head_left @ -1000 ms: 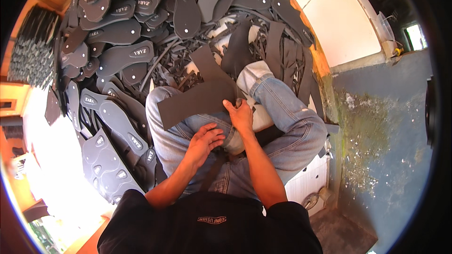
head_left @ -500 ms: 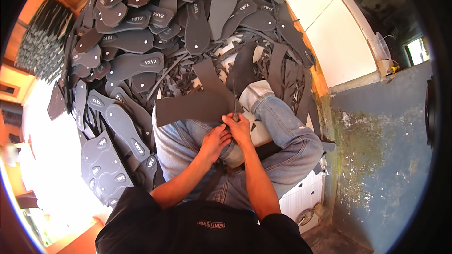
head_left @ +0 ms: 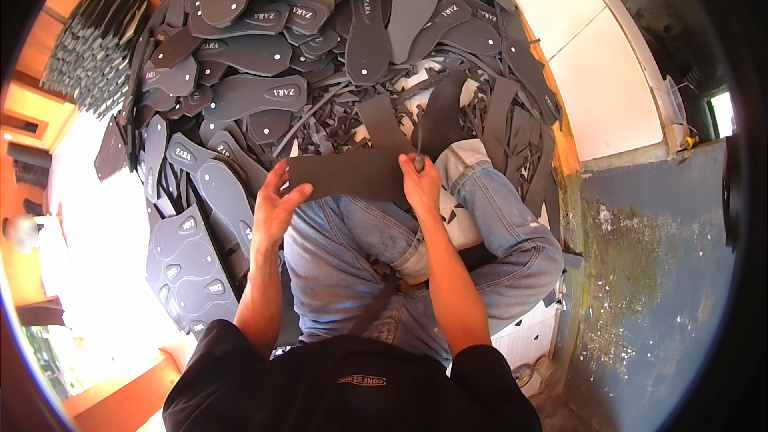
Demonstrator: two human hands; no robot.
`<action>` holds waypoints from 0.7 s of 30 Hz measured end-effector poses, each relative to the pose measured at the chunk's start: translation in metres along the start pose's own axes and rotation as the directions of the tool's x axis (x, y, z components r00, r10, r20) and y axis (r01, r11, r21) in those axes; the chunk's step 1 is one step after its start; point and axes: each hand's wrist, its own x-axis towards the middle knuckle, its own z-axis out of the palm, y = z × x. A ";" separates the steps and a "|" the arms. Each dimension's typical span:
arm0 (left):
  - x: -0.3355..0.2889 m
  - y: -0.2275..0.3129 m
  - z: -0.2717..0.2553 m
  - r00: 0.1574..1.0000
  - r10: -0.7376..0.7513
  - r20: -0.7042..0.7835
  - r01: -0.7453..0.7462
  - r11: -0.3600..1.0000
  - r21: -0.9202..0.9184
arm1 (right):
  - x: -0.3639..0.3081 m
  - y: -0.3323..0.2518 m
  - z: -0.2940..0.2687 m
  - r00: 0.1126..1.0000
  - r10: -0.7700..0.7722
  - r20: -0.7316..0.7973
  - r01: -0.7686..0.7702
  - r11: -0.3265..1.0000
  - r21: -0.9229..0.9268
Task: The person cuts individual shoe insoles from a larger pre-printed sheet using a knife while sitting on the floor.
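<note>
A flat dark shoe sole (head_left: 348,176) lies level above my lap, between my two hands. My left hand (head_left: 274,206) is at its left end, with the thumb over the near corner and the fingers round the end edge. At the other end, my right hand (head_left: 422,184) pinches the sole. The same hand also holds a slim knife (head_left: 419,163), its thin blade pointing away from me; most of the handle is hidden in the fingers. Just beyond lies another dark strip of sole material (head_left: 382,124), on the offcuts by my foot.
A large heap of dark insoles (head_left: 248,96) spreads ahead and to the left. Thin offcuts (head_left: 344,116) cover the floor around my sock-covered foot (head_left: 442,116). A sheet with several moulded insoles (head_left: 188,268) leans at the left. A blue-grey wall (head_left: 648,288) stands at the right.
My left hand has left my right hand's side and moved left to the sole's far-left end. My right hand, with the knife, has risen away from my lap, and the sole has shifted right.
</note>
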 end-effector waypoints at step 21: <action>-0.094 -0.005 0.080 0.686 0.081 0.723 0.626 0.441 -0.643 | -0.099 -0.054 -0.110 0.996 0.090 -0.026 -0.061 0.831 0.552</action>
